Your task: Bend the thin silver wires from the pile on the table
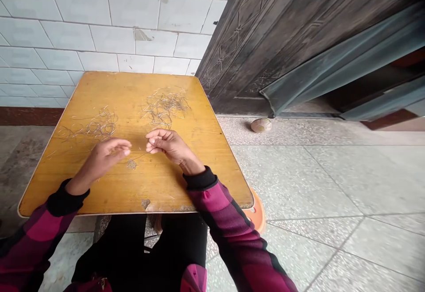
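Observation:
My left hand (108, 159) and my right hand (168, 147) hover low over a yellow wooden tabletop (202, 163), fingers curled inward. A fine strand of wire (137, 155) runs between them and seems pinched in both hands' fingertips. Ahead of my right hand lies a loose tangle of thin metal wires (164, 108). A second, sparser tangle (98, 126) lies ahead of my left hand. Below my left hand sits a small rough brownish patch (131, 164), possibly a tuft of wire or worn veneer.
A tiled wall (99, 17) stands behind the table. To the right are a dark embossed door (282, 48) and a scuffed ball (260, 125) on the terrazzo floor (315, 181). An orange plastic tub (258, 212) pokes out beneath the table's right corner.

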`<state>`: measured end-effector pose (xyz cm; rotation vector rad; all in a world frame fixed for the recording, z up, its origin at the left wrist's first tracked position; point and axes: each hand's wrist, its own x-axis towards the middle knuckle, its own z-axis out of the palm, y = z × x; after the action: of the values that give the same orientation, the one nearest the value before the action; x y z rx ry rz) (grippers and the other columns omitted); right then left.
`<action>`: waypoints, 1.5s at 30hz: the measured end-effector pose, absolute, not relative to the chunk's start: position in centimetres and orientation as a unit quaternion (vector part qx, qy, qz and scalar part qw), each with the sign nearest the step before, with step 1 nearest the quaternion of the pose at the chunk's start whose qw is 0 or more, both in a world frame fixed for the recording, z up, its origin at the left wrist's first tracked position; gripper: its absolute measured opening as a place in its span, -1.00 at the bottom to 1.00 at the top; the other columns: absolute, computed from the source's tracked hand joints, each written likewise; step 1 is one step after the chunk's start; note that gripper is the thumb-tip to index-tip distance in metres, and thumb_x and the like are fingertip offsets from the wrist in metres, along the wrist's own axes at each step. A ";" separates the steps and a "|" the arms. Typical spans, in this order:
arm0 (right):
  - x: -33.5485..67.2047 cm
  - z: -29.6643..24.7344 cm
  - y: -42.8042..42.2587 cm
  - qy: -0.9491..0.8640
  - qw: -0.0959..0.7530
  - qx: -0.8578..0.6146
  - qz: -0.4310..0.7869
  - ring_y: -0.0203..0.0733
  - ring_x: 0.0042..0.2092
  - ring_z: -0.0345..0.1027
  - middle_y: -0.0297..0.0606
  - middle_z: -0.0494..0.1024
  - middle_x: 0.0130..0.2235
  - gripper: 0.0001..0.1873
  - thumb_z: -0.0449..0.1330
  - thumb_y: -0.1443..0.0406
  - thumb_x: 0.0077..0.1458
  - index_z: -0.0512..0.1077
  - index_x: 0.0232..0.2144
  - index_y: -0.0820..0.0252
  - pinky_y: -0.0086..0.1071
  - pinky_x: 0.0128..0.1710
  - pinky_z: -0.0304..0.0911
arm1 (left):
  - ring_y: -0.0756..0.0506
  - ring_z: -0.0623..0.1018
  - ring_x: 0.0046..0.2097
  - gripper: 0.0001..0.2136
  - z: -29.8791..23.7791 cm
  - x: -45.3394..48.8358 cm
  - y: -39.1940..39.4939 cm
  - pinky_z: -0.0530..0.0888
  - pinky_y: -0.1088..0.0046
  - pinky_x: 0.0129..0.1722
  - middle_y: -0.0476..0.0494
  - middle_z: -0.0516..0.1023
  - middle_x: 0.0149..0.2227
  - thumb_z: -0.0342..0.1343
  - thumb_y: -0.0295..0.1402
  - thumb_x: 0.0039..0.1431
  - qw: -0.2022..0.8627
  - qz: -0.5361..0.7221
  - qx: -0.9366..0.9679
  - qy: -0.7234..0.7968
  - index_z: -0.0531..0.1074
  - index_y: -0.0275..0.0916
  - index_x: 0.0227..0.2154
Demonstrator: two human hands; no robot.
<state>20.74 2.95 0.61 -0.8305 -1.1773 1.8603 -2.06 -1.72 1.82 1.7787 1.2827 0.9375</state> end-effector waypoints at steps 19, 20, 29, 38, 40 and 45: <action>21.8 1.2 2.6 -0.513 0.272 -0.311 0.752 -0.54 -0.69 0.04 -0.48 0.42 -0.61 -0.77 0.34 0.22 -0.08 0.52 -0.36 0.26 -0.62 -0.78 -0.19 | 0.22 0.21 -0.66 -0.78 0.6 -0.8 -0.8 0.20 0.73 -0.72 -0.08 0.50 -0.48 0.40 -0.34 -0.09 0.813 0.333 0.346 0.329 0.55 -0.41 -0.45; 21.9 1.2 2.6 -0.519 0.265 -0.315 0.749 -0.54 -0.69 0.02 -0.49 0.42 -0.61 -0.76 0.34 0.22 -0.08 0.52 -0.36 0.26 -0.63 -0.78 -0.20 | 0.21 0.19 -0.68 -0.77 0.5 -1.1 -0.8 0.16 0.74 -0.74 -0.04 0.45 -0.56 0.38 -0.32 -0.05 0.815 0.305 0.360 0.336 0.56 -0.41 -0.43; 21.1 0.7 1.9 -0.600 0.295 -0.362 0.649 -0.52 -0.67 0.16 -0.49 0.42 -0.59 -0.73 0.30 0.14 0.02 0.48 -0.33 0.24 -0.63 -0.75 0.02 | 0.17 0.38 -0.59 -0.85 -0.1 -1.2 -0.3 0.33 0.73 -0.62 -0.15 0.60 -0.39 0.35 -0.38 0.01 0.835 0.315 0.314 0.323 0.54 -0.37 -0.42; 19.7 0.1 0.9 -0.617 0.292 -0.363 0.634 -0.51 -0.63 0.22 -0.46 0.42 -0.54 -0.72 0.22 0.10 0.12 0.44 -0.33 0.23 -0.60 -0.70 0.06 | 0.10 0.49 -0.57 -0.92 -0.7 -1.5 0.1 0.42 0.68 -0.57 -0.13 0.58 -0.47 0.25 -0.45 0.12 0.874 0.284 0.246 0.307 0.53 -0.39 -0.37; 19.6 0.0 1.0 -0.617 0.291 -0.360 0.636 -0.51 -0.62 0.23 -0.46 0.42 -0.53 -0.72 0.22 0.10 0.12 0.43 -0.33 0.22 -0.60 -0.69 0.07 | 0.12 0.47 -0.59 -0.94 -0.5 -1.5 0.1 0.40 0.72 -0.61 -0.13 0.57 -0.48 0.22 -0.48 0.14 0.874 0.285 0.233 0.318 0.53 -0.40 -0.39; 19.3 -0.6 1.0 -0.611 0.307 -0.354 0.638 -0.48 -0.60 0.27 -0.46 0.43 -0.53 -0.69 0.22 0.06 0.12 0.41 -0.32 0.20 -0.59 -0.68 0.10 | 0.14 0.47 -0.59 -0.95 -0.4 -1.6 0.2 0.40 0.77 -0.64 -0.14 0.58 -0.47 0.19 -0.57 0.14 0.865 0.315 0.232 0.315 0.54 -0.44 -0.40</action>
<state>19.29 0.96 -0.61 -0.9355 -1.6173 1.6885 -1.56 0.23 -0.43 0.4863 0.6594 0.6606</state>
